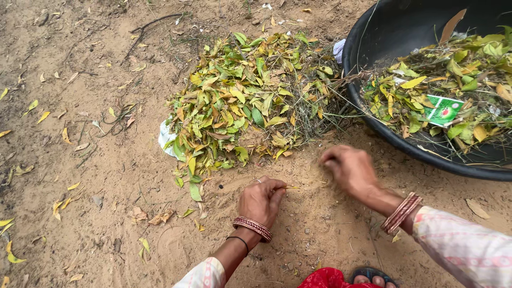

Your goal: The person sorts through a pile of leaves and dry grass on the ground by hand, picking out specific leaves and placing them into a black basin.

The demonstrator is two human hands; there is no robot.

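Note:
A heap of green and yellow fallen leaves (pixel 248 96) lies on the sandy ground. My left hand (pixel 261 200) is low over the sand just below the heap, fingers pinched on a small yellow leaf (pixel 290 187). My right hand (pixel 349 168) hovers to the right, fingers curled in, slightly blurred; I cannot tell whether it holds anything. Both wrists wear bangles. A big black tub (pixel 373 32) at the upper right holds more leaves and a green and white wrapper (pixel 444 110).
A white scrap (pixel 166 140) pokes out under the heap's left edge. Loose leaves and twigs dot the sand to the left. My sandalled toes (pixel 373 278) and a red cloth (pixel 328 278) are at the bottom edge.

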